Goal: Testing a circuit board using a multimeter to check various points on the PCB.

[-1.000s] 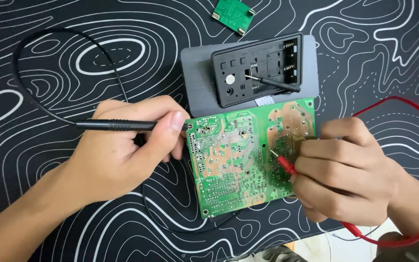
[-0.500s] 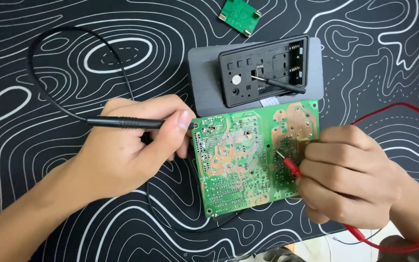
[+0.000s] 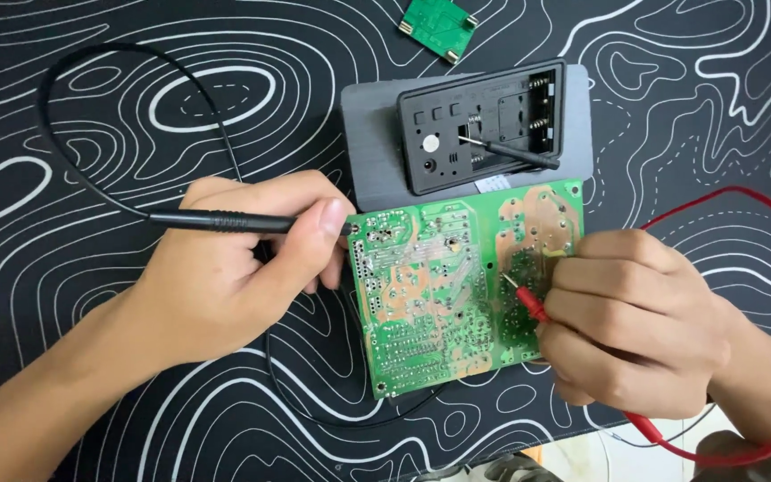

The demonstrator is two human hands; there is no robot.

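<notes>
A large green circuit board (image 3: pixel 443 290) lies solder side up in the middle of the mat. My left hand (image 3: pixel 234 268) grips a black test probe (image 3: pixel 225 220), its tip touching the board's upper left corner. My right hand (image 3: pixel 626 321) holds a red test probe (image 3: pixel 528 302) with its metal tip set on the solder joints at the board's right side. A black lead (image 3: pixel 73 170) loops away to the left, and a red lead (image 3: pixel 760 357) curves round my right wrist.
Behind the board sits a grey device (image 3: pixel 466 134) with an open black back cover (image 3: pixel 484 125) and a thin black tool (image 3: pixel 510 152) resting in it. A small green board (image 3: pixel 439 25) lies at the top edge. The black mat (image 3: pixel 136 89) has white wavy lines.
The view has shifted slightly, so everything sits a little further right and lower in the frame. Both probes stay on the board at the same places.
</notes>
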